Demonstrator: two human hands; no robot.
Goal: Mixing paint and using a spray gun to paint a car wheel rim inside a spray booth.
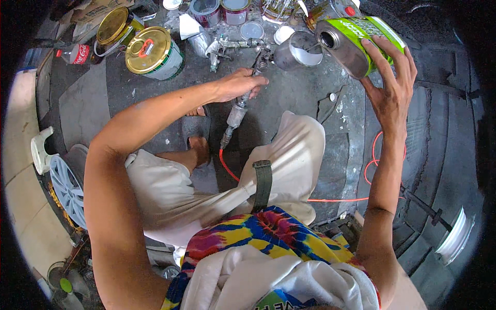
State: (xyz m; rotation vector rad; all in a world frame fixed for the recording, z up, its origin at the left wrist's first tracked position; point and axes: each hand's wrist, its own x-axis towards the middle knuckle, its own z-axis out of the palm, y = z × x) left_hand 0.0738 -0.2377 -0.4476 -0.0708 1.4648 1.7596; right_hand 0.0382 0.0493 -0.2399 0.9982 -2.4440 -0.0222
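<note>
In the closed left hand (240, 85) a spray gun (262, 63) is gripped; in the right hand (391, 88) a tilted can (356, 41) is held, its mouth beside a grey cup (289, 56). Paint tins (155, 54) are scattered across the stained, dark floor (297, 95). The can is bright green, with a round metal neck.

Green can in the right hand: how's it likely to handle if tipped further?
The green can is probably fairly stiff, given its boxy, metal-looking body. Its smooth, glossy sides could slip under the right hand. With its spout toward the grey cup, any liquid would likely run out; contents hidden, so weight's unclear.
</note>
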